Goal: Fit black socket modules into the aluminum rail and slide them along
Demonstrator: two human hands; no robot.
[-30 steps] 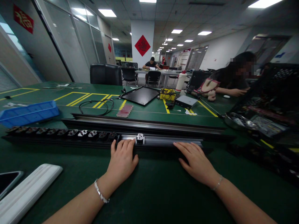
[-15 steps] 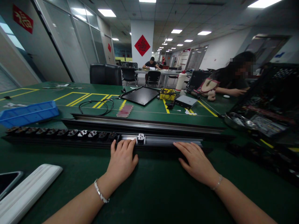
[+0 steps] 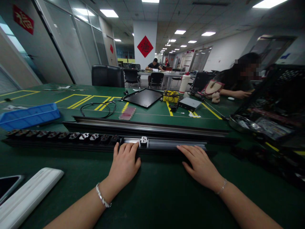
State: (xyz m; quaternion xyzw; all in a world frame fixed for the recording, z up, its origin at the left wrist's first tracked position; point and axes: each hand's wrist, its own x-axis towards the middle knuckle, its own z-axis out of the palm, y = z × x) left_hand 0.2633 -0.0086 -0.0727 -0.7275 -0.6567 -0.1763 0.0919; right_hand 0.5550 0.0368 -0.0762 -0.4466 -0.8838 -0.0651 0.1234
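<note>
Both forearms (image 3: 81, 203) slant inward toward the rail (image 3: 164, 144); left hand (image 3: 124, 162) and right hand (image 3: 201, 163) rest palm down at its near edge, fingers (image 3: 126, 149) extended, thumbs (image 3: 137, 163) apart.

Left fingers (image 3: 127, 149), right fingers (image 3: 189, 151), on black rail (image 3: 164, 144)

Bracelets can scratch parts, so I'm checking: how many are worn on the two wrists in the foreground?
2: a broad silvery bracelet on the left wrist, and a thin bracelet on the right wrist. Others could be hidden beneath.
</note>
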